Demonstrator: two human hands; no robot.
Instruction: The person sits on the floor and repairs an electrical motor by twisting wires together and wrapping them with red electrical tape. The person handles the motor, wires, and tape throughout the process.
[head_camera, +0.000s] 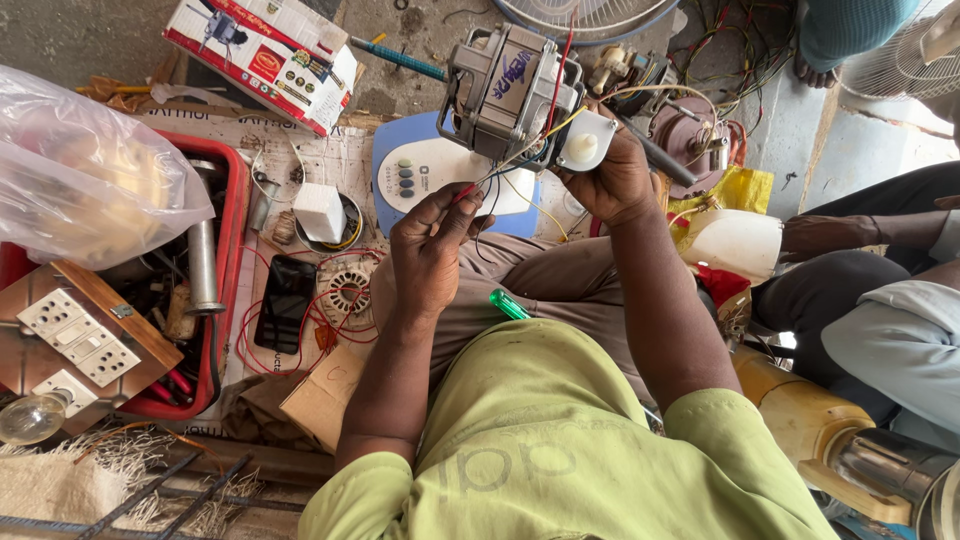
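Left hand (428, 252) pinches thin wires (497, 180) with fingers closed, just below the motor (510, 90). Right hand (612, 180) grips that motor from underneath, fingers wrapped closed, holding it up beside the left hand.

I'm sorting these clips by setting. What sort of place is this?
Most likely a small electrical repair workshop. The right hand holds a bare motor while the left hand grips its wires; a red tray of tools sits nearby.
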